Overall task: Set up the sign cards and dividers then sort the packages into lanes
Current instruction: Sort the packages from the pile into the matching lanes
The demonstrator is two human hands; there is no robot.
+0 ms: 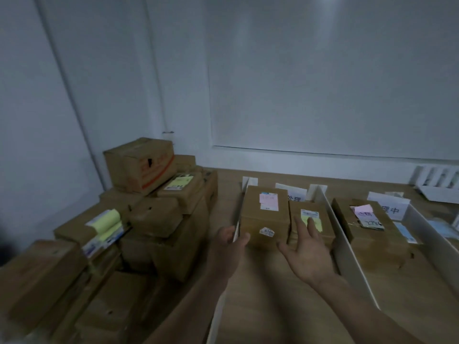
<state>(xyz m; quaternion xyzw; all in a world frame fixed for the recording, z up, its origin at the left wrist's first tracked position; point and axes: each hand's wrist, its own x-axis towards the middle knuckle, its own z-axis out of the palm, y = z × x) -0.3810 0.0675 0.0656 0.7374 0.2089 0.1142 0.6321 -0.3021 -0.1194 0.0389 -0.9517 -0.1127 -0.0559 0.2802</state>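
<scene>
Landmark: the pink-label box stands on the wooden table. All positions below refer to this box.
Unsorted stack: the cardboard stack is piled well to the left of the pink-label box. Several of its boxes carry yellow-green labels.
Left divider: the left divider is a white board on edge, just beside the box's left face.
Your left hand: your left hand is at the box's near left corner. Thumb and fingers pinch the near end of the left divider.
Yellow-label box: the yellow-label box stands against the box's right side, in the same lane.
Your right hand: your right hand is at the near right of the box. Its fingers are straight and spread, gripping nothing. The fingertips lie over the yellow-label box; contact cannot be confirmed.
First sign card: the first sign card stands behind the box, to the right, and is partly hidden.
Middle divider: the middle divider runs right of the box, beyond the yellow-label box.
Pink-note box: the pink-note box sits one lane to the right.
Second sign card: the second sign card is farther right, behind the pink-note box.
</scene>
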